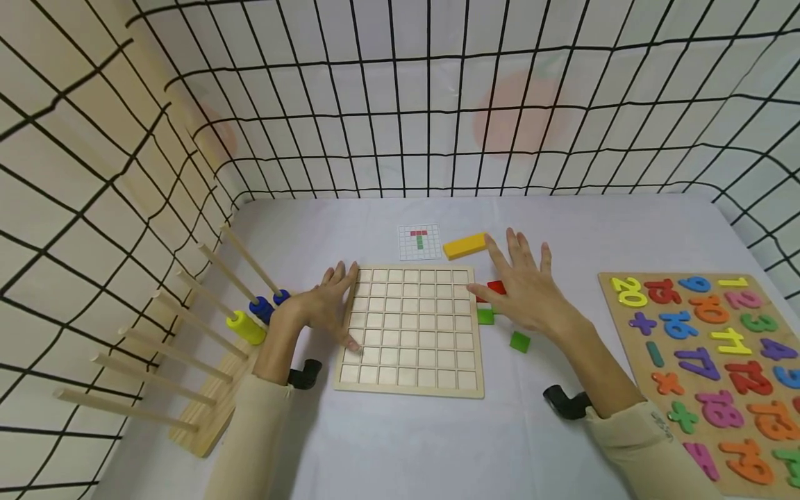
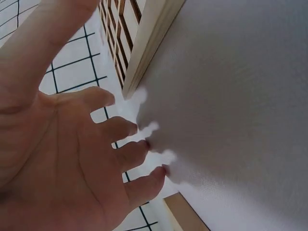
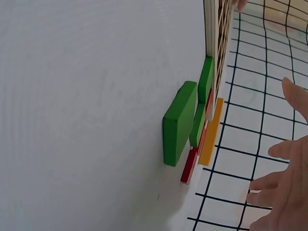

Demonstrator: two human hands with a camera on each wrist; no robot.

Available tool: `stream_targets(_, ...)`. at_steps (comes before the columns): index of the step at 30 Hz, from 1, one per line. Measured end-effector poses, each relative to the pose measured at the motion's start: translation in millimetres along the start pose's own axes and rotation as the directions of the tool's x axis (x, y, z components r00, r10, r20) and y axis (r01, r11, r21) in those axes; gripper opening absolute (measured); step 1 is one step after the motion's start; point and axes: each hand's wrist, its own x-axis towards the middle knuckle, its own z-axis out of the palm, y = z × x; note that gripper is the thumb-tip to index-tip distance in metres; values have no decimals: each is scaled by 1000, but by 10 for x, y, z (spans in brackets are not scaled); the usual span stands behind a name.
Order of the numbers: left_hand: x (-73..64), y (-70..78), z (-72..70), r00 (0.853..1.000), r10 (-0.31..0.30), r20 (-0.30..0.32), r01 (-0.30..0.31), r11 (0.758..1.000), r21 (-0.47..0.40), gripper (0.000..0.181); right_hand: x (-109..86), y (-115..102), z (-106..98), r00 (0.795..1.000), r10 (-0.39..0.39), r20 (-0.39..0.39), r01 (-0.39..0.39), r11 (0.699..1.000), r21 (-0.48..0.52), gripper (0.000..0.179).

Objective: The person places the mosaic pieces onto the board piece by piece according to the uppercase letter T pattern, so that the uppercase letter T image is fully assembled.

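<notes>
A square wooden grid board (image 1: 409,390) lies flat on the table. My left hand (image 1: 321,309) is at its left side, fingers spread, with the thumb reaching over the board's left edge; whether it touches cannot be told. In the left wrist view the palm (image 2: 62,163) faces the camera and holds nothing. My right hand (image 1: 525,295) hovers by the board's right edge, fingers spread and holding nothing. Below and beside it lie green square tiles (image 1: 485,317) and red tiles (image 1: 496,287), the latter partly hidden by the hand. A separate green tile (image 3: 179,124) lies nearest the right wrist camera.
A yellow bar (image 1: 465,246) and a pattern card (image 1: 419,242) lie behind the board. On the left stands a wooden peg rack (image 1: 206,417) with yellow and blue beads. A number puzzle board (image 1: 631,319) lies at right. Black wire mesh (image 1: 428,125) surrounds the table's back and sides.
</notes>
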Motion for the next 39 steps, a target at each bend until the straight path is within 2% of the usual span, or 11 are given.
stream_targets(13,2,-47,-7,999,2,42,-3,999,31,157,-9,132,-120,1000,11,25,-12,999,52,94)
stream_targets(22,0,-86,-16,997,9,72,-11,1000,22,160,18,333,-227,998,-14,61,-1,973,230,83)
stream_targets(29,7,-94,-10,997,20,76,-21,1000,21,160,44,541,-190,999,8,37,-22,911,412,58)
stream_targets(33,4,-102,-8,997,21,79,-22,1000,16,159,87,628,-142,992,83,98,-121,864,488,47)
stream_targets(36,3,-109,-7,996,19,82,-21,1000,19,159,111,672,-123,976,145,165,-211,824,525,49)
stream_targets(39,3,-109,-3,996,24,82,-26,999,25,159,122,702,-113,959,186,212,-273,798,537,51)
